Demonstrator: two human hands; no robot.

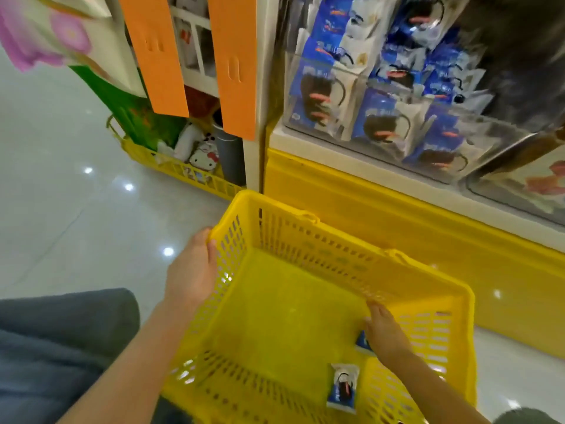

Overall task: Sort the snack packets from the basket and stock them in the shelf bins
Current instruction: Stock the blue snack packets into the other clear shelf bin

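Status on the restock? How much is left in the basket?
Nearly done. Shelf bins already hold many blue-and-white packets, and the yellow basket is almost empty. In hand: left hand grips the basket rim; right hand reaches onto a blue packet on the basket floor. Left: that one, plus a white packet lying near the front wall.

2 packets (343, 388) lie in the basket (308, 240), before the shelf bins (382, 117).

Orange panels (232, 65), second yellow crate (183, 171), cat plush (204, 154), glossy floor (61, 191)
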